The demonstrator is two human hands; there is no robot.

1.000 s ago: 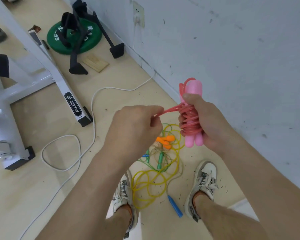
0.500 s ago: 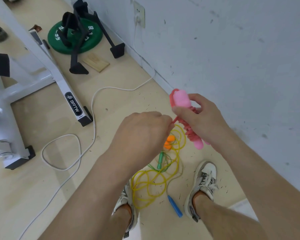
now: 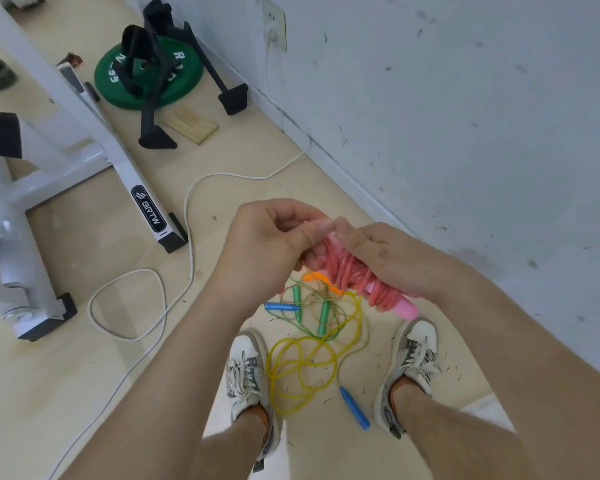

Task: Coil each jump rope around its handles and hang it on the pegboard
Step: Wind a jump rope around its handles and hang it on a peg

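Hands are seen together at mid-frame above the floor (image 3: 49, 375), both clamped on one pink rope (image 3: 352, 273). The pink rope is wound in many tight turns around its pink handles (image 3: 405, 309), and the bundle is held tilted, upper end toward the left, lower end down and to the right. The right hand (image 3: 388, 258) is wrapped over the bundle from above, fingers curled round the coils, thumb laid at the upper end. The left hand (image 3: 271, 244) is curled, and the rope's upper end is pinched between its thumb and forefinger, its thumb tip touching the right thumb. Only the lower handle ends are exposed, below the right hand.

On the floor, between the left shoe (image 3: 246, 370) and the right shoe (image 3: 413, 355), a loose tangle is seen beneath the hands: a yellow rope (image 3: 302, 370) in open loops, two green handles (image 3: 323, 317) on thin green cord, an orange handle (image 3: 312, 277) partly hidden by the bundle, a blue handle (image 3: 281, 306) near the tangle's top and a second blue handle (image 3: 355, 408) near the right shoe.

A white cable (image 3: 187, 216) is run from a wall socket (image 3: 274, 27) across the floor. Farther back, a green plate (image 3: 187, 81) is laid flat under a black stand (image 3: 157, 142), with a wood block (image 3: 191, 124) beside it. A white frame (image 3: 132, 181) is set at the left.
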